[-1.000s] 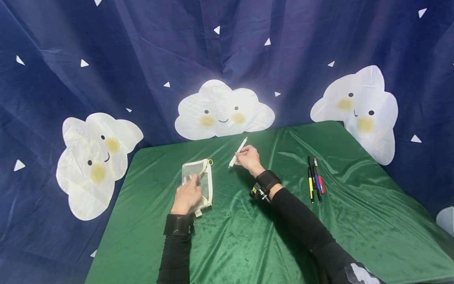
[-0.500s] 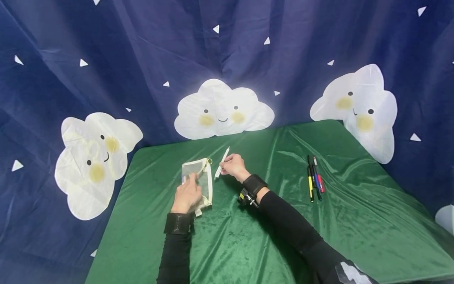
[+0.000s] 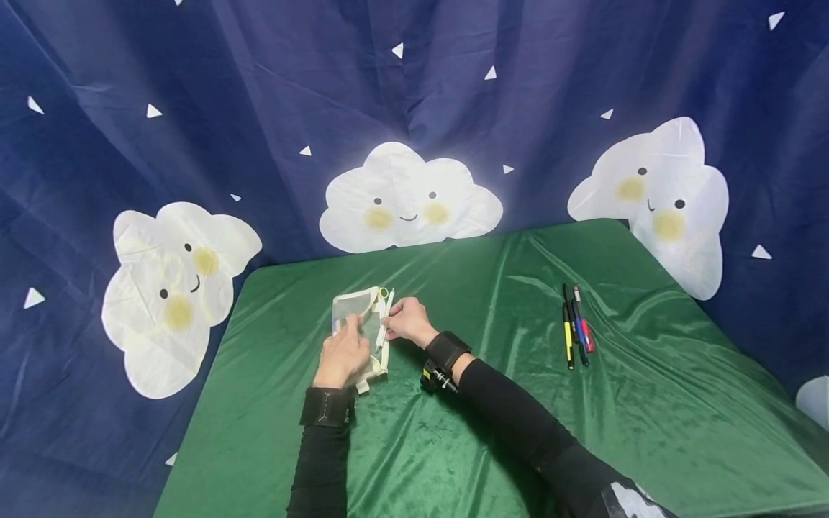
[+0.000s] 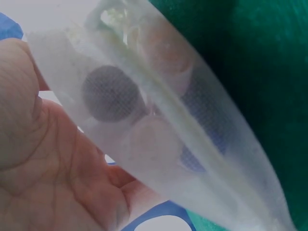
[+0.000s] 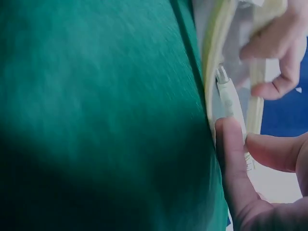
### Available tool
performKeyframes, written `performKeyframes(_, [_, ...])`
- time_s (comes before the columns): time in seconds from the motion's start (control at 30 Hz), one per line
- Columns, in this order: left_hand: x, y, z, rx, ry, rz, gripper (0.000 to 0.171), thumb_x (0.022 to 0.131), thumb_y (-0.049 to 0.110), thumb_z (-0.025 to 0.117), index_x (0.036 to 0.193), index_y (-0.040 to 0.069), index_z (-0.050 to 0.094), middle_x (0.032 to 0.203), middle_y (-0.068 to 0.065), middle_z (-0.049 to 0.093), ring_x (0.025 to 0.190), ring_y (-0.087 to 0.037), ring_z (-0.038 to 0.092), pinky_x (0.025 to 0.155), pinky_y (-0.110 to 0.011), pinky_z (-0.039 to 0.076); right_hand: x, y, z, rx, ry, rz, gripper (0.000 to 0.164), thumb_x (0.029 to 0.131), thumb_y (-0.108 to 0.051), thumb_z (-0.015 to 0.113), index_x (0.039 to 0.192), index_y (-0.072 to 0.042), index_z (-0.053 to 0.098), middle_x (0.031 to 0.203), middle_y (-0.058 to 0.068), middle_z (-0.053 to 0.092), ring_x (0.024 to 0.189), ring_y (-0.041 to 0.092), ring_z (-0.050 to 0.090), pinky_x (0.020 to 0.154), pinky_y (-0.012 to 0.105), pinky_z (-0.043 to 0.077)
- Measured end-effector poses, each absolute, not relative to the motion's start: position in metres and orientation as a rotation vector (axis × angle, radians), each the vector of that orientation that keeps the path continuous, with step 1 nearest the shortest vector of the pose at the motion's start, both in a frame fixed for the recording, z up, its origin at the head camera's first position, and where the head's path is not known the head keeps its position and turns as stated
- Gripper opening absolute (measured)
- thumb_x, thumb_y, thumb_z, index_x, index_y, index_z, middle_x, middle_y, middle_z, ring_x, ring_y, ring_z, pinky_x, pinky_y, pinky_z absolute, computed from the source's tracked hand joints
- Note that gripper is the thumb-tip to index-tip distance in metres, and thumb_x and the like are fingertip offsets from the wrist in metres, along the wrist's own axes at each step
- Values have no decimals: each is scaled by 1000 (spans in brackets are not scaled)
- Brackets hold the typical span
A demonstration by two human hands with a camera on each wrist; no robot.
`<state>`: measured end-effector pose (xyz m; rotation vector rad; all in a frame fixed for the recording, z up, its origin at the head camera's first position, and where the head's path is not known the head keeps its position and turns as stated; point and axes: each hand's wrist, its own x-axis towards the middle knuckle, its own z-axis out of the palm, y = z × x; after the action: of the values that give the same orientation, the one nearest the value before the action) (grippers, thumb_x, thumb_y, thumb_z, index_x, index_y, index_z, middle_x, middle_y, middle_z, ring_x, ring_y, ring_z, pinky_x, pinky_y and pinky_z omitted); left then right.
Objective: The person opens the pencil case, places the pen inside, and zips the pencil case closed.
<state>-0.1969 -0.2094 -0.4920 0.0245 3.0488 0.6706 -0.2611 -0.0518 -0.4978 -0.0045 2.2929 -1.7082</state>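
Observation:
A translucent zippered pencil case [image 3: 344, 308] with pale-yellow trim lies at the left of the green cloth. My left hand [image 3: 343, 357] grips its near-left side, and its curled fingers [image 5: 269, 90] show at the parted zipper edge in the right wrist view. Through the mesh [image 4: 159, 159], the left wrist view gives a blurred look at fingertips and a dark round shape. Between thumb and forefinger my right hand [image 3: 409, 321] pinches a white pen [image 5: 230, 98]. The pen's metal tip lies within the case's opening, between the two zipper edges.
To the right, several pens lie side by side, among them a yellow-and-black pen [image 3: 568, 337], a blue pen [image 3: 580, 332] and a red one [image 3: 586, 337]. Green cloth [image 3: 492, 432] covers the table. A dark blue curtain [image 3: 414, 93] with cloud prints hangs behind.
My right hand has brought the white pen leftward and nearer, from over the cloth to the opening of the pencil case. The left hand stays on the case.

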Motion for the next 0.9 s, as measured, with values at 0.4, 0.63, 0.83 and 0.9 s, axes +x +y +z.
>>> performKeyframes(0.4, [-199, -210, -493, 25, 3047, 675, 40, 95, 19, 47, 134, 9, 45, 130, -22, 65, 112, -48, 63, 100, -58, 45, -247, -74, -497, -104, 2421, -1527, 10, 88, -6, 75, 93, 1, 70, 74, 13, 77, 62, 19, 76, 55, 25, 59])
performKeyframes(0.63, [-200, -212, -494, 29, 3049, 691, 39, 98, 22, 48, 134, 9, 45, 134, -22, 64, 113, -49, 63, 101, -59, 45, -242, -77, -495, -197, 2549, -1397, 16, 85, -9, 77, 72, -5, 69, 64, 6, 74, 54, 13, 70, 52, 19, 51])
performKeyframes(0.83, [-198, -214, -492, 12, 3025, 713, 41, 98, 22, 46, 137, 11, 43, 143, -22, 59, 120, -53, 59, 102, -63, 42, -238, -78, -494, -333, 2583, -1288, 8, 83, -9, 72, 75, -6, 72, 61, 1, 70, 54, 10, 60, 50, 19, 43])
performKeyframes(0.9, [-198, -214, -491, 21, 3023, 723, 43, 97, 20, 45, 139, 10, 42, 145, -23, 58, 123, -53, 58, 102, -64, 42, -238, -79, -493, -359, 2604, -1259, 5, 81, -10, 73, 78, -6, 74, 63, -1, 68, 56, 11, 57, 50, 19, 42])
